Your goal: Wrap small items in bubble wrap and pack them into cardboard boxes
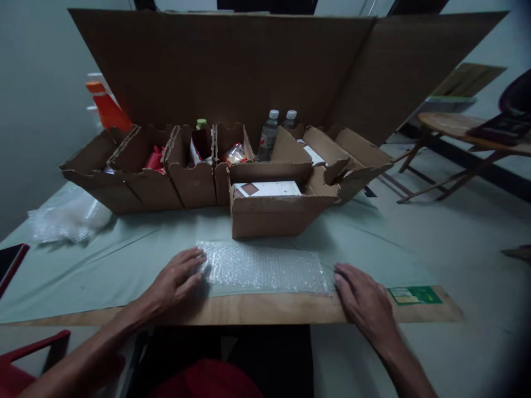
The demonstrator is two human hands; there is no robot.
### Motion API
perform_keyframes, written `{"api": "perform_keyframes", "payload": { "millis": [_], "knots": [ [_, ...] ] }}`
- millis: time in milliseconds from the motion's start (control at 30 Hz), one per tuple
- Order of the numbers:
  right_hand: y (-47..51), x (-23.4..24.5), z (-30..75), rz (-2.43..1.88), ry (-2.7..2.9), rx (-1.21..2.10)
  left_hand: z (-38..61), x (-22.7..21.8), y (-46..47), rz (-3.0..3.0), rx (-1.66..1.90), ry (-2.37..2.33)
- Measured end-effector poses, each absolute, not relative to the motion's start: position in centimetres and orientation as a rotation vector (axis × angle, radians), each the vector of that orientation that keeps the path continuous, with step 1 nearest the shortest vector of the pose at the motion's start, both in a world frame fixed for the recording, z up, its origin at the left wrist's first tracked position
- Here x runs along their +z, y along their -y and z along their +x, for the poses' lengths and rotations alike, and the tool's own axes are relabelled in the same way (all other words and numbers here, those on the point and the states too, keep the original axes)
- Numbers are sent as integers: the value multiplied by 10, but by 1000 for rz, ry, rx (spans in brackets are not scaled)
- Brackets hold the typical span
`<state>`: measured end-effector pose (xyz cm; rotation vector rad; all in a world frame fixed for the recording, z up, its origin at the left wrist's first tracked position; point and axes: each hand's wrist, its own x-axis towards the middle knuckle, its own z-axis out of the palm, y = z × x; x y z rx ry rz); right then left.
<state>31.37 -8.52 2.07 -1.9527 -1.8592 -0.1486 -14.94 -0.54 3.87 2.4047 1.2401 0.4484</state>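
A sheet of bubble wrap (265,268) lies flat near the front edge of the table. My left hand (176,279) rests palm down on its left end, fingers stretched out. My right hand (365,301) lies flat at its right end, fingertips touching the edge of the sheet. Just behind the sheet stands an open cardboard box (274,213) with a white flat box (267,189) inside. Neither hand holds anything.
A row of open cardboard boxes (141,182) with red and clear packets stands behind, with two water bottles (269,135) and a tall cardboard backboard (232,66). A crumpled plastic bag (66,218) lies left, a green card (415,294) right, wooden furniture (456,132) far right.
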Motion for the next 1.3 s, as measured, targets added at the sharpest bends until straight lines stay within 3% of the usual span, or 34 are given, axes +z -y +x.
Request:
{"api": "perform_keyframes", "payload": {
  "millis": [167, 333, 567, 800, 1067, 1167, 1300],
  "knots": [
    [39, 33, 298, -1897, 1951, 24, -131, 43, -11, 2339, 377, -1834],
    [29, 37, 285, -1893, 1944, 106, -114, 39, -9, 2183, 503, -1799],
    [103, 58, 219, -1743, 1698, 934, -144, 79, -39, 2121, 709, -1833],
    [131, 30, 130, -1493, 1608, 1486, -97, 87, -98, 2396, 755, -1611],
    [132, 36, 121, -1380, 1104, 1789, -162, 73, 57, 2377, 589, -722],
    [125, 47, 113, -1329, 963, 1829, -158, 69, 100, 2315, 588, -760],
    [118, 54, 104, -1248, 845, 1764, -126, 45, 94, 2016, 833, -1247]
  ]
}}
